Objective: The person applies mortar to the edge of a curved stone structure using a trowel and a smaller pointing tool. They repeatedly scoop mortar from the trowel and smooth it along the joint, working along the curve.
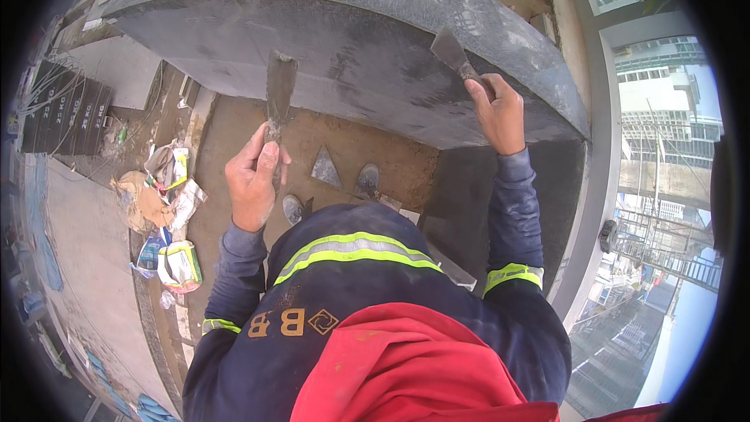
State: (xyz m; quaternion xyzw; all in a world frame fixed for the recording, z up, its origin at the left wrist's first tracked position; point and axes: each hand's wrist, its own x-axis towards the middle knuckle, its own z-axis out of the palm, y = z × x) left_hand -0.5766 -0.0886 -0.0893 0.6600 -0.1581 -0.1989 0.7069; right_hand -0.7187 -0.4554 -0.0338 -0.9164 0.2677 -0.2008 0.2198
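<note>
My left hand (251, 180) is closed round the handle of a putty knife (280, 87). That knife points away from me, its wide blade smeared with grey material, in front of the dark grey low wall (211, 43). Closed on a second putty knife (450, 51), my right hand (500, 117) is farther right and higher. This knife's blade lies over the edge between the wall's face and its paler, curved top (500, 19); whether it touches cannot be made out. Darker, wet-looking streaks mark the face near it.
A triangular grey piece (326, 168) lies on the dusty floor by my shoes (367, 178). Crumpled bags (178, 266) and brown paper (144, 202) are at left, below a stack of dark blocks (66, 113) with loose wires. A window frame (598, 121) borders the right side.
</note>
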